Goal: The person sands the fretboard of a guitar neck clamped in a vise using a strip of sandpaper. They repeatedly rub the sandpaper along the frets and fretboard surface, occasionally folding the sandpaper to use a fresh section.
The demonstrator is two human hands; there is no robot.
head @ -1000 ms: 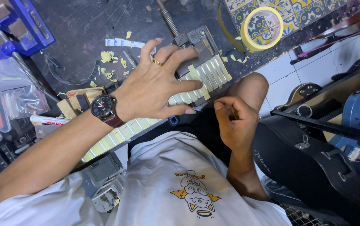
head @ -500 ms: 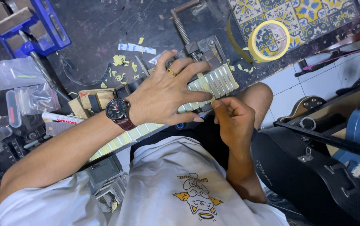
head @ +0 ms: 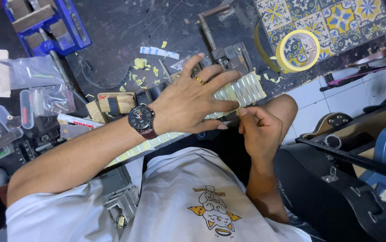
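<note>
Clear plastic bags (head: 40, 74) lie at nine o'clock, flat and crumpled, holding small parts. A second clear bag (head: 51, 99) sits just below them. A white strip label with blue print (head: 159, 52) lies at eleven o'clock on the dark bench. A white tube with red lettering (head: 78, 121) rests at nine o'clock near the wrist.

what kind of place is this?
Likely a guitar repair bench: a taped fretboard under the left hand, a blue vise on the scuffed worktop, and a black instrument case alongside.
</note>
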